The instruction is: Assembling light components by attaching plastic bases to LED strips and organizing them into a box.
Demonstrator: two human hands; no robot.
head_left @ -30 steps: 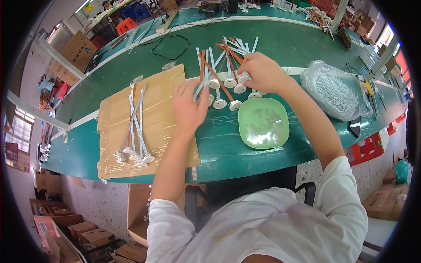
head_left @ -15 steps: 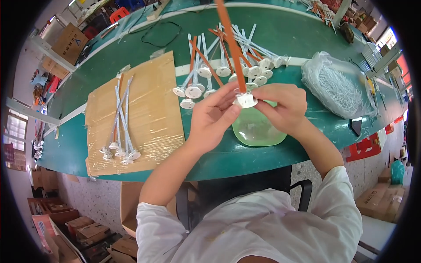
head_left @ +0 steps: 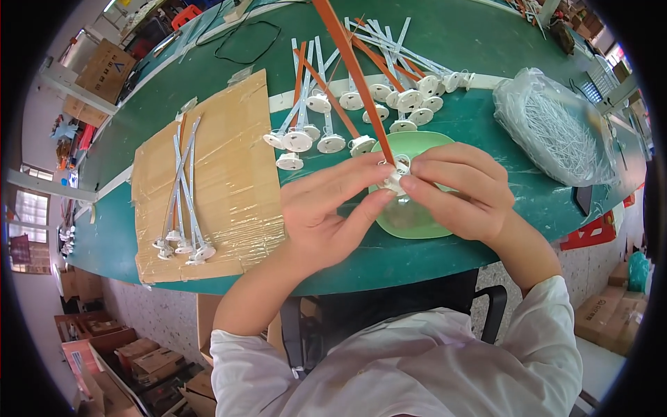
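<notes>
Between my hands stands a long orange strip point(head_left: 358, 76) with a small white round base point(head_left: 394, 182). My left hand point(head_left: 326, 208) grips the base from the left between thumb and fingers. From the other side, my right hand point(head_left: 462, 187) pinches it with thumb and forefinger. A thin white loop shows at the strip's foot; the fingers hide part of the base. Below the hands sits a light green bowl point(head_left: 417, 228), its contents partly hidden. Just beyond lie several similar strips, white and orange, with white round bases point(head_left: 297, 142).
On the left, a cardboard sheet point(head_left: 236, 174) carries several more strips with white bases point(head_left: 200, 254). A clear plastic bag point(head_left: 549, 132) of thin white pieces lies at right, beside a dark phone-like object point(head_left: 582, 199). A black cable point(head_left: 250, 59) crosses the green table's far part.
My hands and the held base have come slightly nearer and to the right, and the orange strip leans more to the left. My view has shifted a little. Both hands keep their hold.
</notes>
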